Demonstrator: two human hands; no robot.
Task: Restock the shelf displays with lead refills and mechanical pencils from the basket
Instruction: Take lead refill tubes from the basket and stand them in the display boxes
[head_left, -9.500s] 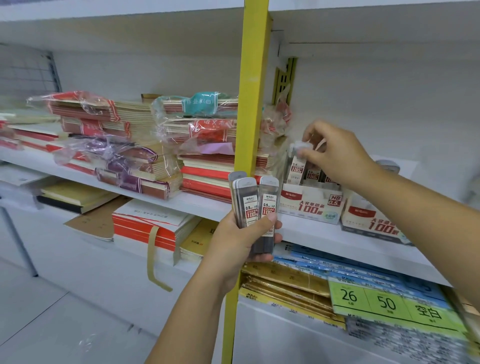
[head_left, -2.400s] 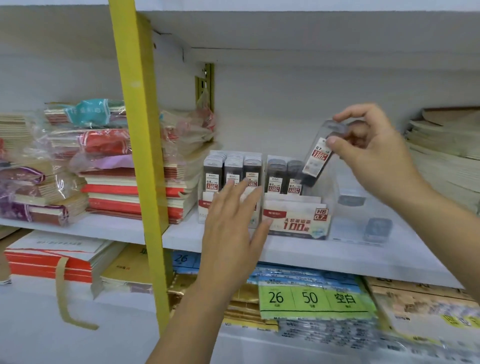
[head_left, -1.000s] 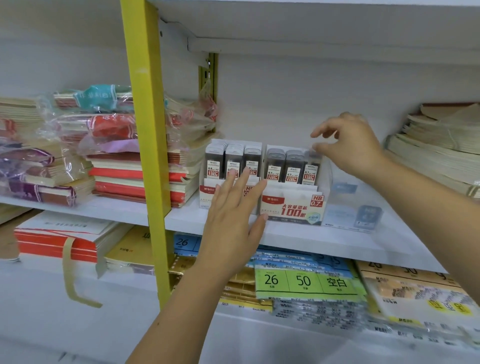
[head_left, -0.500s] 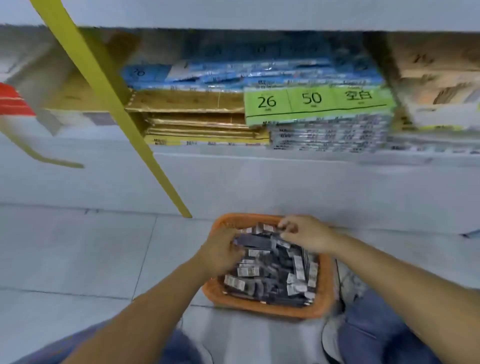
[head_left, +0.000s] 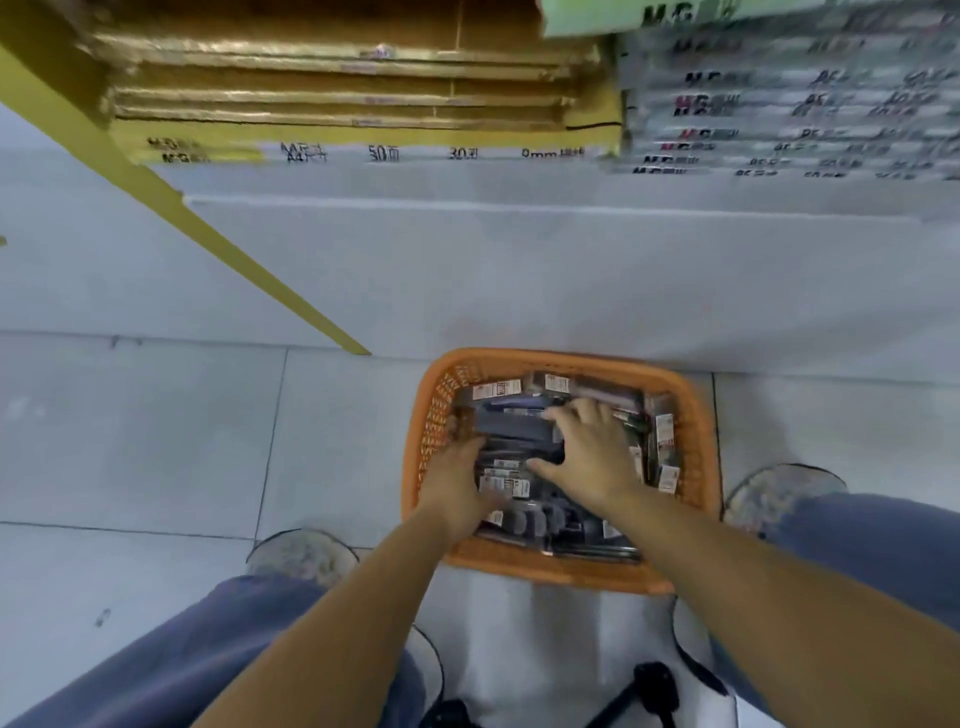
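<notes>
R hand (head_left: 587, 457) shifted in basket (head_left: 571, 358), spread on refills (head_left: 501, 388); L hand (head_left: 454, 483) unclear; pkt (head_left: 384, 153) reads 50.

orange basket (head_left: 696, 441) | on floor | full of dark refill packs (head_left: 511, 423)

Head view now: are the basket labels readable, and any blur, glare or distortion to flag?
Head view: motion blur smears the print on the grey shelf packs; head view: the lead refill packets in the orange basket are soft, their labels unreadable; head view: the wide-angle lens slants the yellow post; light is even, no glare or hard shadows.
</notes>
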